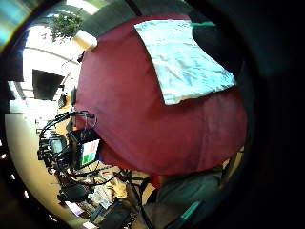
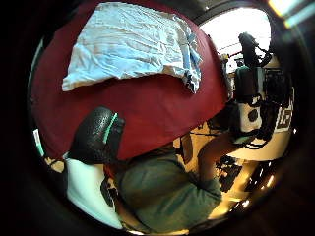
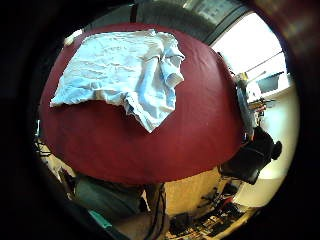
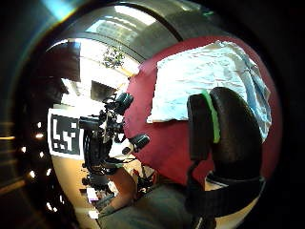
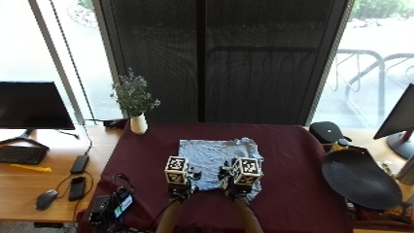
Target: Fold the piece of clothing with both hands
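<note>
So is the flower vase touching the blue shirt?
Apart. The outside view shows the white vase standing near the far left corner of the dark red tablecloth, with bare cloth between it and the light blue garment.

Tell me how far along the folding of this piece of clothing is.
Partly done, it seems: the light blue crumpled garment lies as a rough rectangle on the dark red tablecloth, one side bunched where a sleeve sticks out. Nothing is in hand: the palm views show the cloth apart from both palms. The left hand and right hand sit at its near edge. Left: further folds and tidying the bunched side.
</note>
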